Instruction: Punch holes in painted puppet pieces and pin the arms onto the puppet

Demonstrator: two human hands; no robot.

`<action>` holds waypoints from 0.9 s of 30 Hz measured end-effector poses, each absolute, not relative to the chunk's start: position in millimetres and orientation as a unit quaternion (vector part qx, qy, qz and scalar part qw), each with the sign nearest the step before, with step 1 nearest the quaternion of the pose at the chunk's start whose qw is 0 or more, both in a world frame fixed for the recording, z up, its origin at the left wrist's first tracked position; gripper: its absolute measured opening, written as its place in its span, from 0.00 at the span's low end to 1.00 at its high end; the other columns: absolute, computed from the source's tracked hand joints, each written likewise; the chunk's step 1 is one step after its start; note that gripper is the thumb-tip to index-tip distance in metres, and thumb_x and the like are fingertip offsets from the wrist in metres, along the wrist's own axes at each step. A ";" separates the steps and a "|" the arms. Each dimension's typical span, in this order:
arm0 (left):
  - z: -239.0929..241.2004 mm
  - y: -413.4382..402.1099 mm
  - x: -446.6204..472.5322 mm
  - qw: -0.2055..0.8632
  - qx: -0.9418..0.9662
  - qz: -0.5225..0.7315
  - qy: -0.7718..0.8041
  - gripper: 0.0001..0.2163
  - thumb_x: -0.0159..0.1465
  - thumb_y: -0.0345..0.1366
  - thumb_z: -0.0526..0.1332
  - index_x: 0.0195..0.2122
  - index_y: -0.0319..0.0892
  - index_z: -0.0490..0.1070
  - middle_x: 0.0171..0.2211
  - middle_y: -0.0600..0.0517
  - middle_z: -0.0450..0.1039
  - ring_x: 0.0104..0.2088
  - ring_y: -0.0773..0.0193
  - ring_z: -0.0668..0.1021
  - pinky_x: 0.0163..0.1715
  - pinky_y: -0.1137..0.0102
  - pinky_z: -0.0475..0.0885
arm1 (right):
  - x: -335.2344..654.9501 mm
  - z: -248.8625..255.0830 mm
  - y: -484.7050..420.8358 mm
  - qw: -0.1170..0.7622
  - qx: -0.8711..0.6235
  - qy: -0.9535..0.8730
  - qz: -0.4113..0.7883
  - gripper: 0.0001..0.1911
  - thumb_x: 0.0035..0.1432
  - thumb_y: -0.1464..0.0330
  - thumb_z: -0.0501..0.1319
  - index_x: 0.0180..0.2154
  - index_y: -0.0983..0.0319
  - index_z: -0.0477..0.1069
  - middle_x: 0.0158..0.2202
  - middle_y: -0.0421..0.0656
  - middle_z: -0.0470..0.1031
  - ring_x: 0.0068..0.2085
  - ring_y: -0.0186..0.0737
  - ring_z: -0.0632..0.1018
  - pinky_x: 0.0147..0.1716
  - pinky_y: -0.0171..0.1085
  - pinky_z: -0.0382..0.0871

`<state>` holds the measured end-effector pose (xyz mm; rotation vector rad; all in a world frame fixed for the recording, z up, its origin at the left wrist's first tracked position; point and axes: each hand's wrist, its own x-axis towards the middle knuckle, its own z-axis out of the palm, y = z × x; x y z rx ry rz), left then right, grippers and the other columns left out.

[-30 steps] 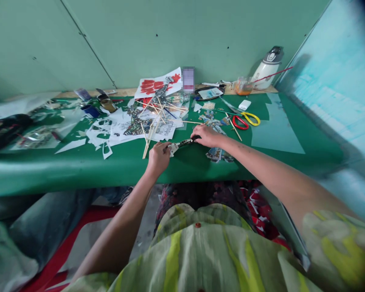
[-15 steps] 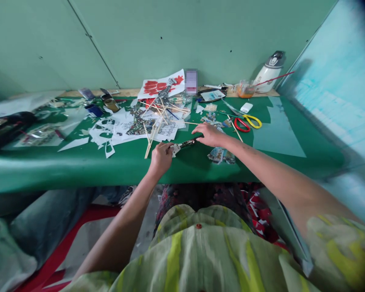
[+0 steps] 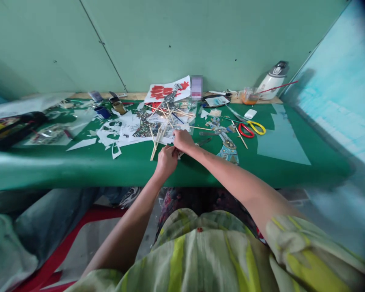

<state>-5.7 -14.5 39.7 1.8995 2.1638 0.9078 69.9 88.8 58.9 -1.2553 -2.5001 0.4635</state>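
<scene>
My left hand (image 3: 166, 160) is closed near the front of the green table (image 3: 88, 164), pinching the end of a slim printed cut-out strip (image 3: 202, 142) that lies to its right. Just behind it, my right hand (image 3: 183, 140) rests with its fingers curled down, touching the left hand; what it grips is hidden. A loose bunch of thin wooden sticks (image 3: 156, 140) lies just left of both hands. To the right of my right forearm a colourful printed paper figure (image 3: 230, 149) lies flat.
White paper offcuts (image 3: 115, 134) and printed sheets cover the middle left. Red scissors (image 3: 245, 130) and yellow scissors (image 3: 258, 127) lie at right, beside a pale sheet (image 3: 281, 140). A white flask (image 3: 273, 79), a cup (image 3: 249, 96) and a red-printed sheet (image 3: 167, 90) stand at the back wall.
My right hand has left the strip's far end and moved left to meet my left hand by the sticks. The camera has shifted slightly.
</scene>
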 end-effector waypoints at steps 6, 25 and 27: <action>37.2 -17.6 -1.6 0.053 0.626 0.320 0.709 0.11 0.63 0.30 0.54 0.36 0.39 0.77 0.31 0.46 0.71 0.33 0.60 0.72 0.34 0.67 0.67 | 76.6 59.9 92.6 0.124 -0.434 -0.877 0.167 0.20 0.58 0.76 0.51 0.51 0.66 0.70 0.44 0.52 0.78 0.48 0.47 0.77 0.45 0.38 0.67; 36.9 -31.9 -15.9 -0.004 0.690 0.306 0.656 0.19 0.64 0.37 0.57 0.55 0.36 0.68 0.44 0.41 0.72 0.47 0.52 0.72 0.51 0.57 0.67 | 84.3 56.9 86.4 0.142 -0.464 -0.864 0.134 0.18 0.60 0.74 0.50 0.51 0.66 0.66 0.41 0.53 0.79 0.44 0.47 0.78 0.41 0.38 0.69; 37.2 -35.1 -15.2 -0.037 0.701 0.278 0.655 0.17 0.65 0.37 0.56 0.53 0.36 0.69 0.42 0.41 0.71 0.46 0.51 0.72 0.51 0.56 0.66 | 84.0 56.7 86.8 0.141 -0.462 -0.865 0.136 0.19 0.59 0.75 0.50 0.51 0.67 0.66 0.41 0.53 0.79 0.44 0.47 0.79 0.41 0.38 0.69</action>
